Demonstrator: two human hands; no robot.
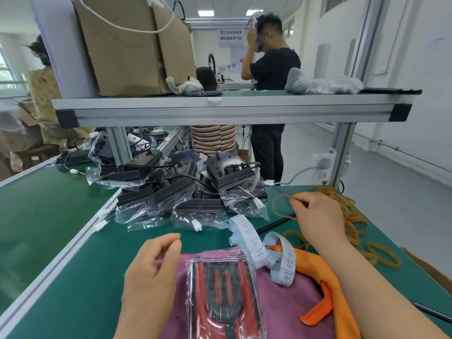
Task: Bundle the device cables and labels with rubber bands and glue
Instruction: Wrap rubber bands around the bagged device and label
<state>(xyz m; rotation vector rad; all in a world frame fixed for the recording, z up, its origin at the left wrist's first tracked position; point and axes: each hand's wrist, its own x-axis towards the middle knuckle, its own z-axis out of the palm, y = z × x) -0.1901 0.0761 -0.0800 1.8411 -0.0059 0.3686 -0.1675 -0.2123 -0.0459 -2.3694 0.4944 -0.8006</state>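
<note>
A red and black device in a clear bag (223, 297) lies on a pink cloth (288, 311) at the near edge of the green table. My left hand (151, 272) hovers just left of it, fingers loosely curled, holding nothing. My right hand (318, 216) pinches a tan rubber band (277, 206) lifted from the pile of rubber bands (352, 216) at the right. A strip of white labels (259, 245) curls between the device and my right hand.
A heap of bagged black devices with cables (186, 192) fills the table's middle. An orange glue gun (325, 289) lies at the right of the cloth. An aluminium shelf (232, 108) overhangs the bench. A person in black (271, 94) stands behind.
</note>
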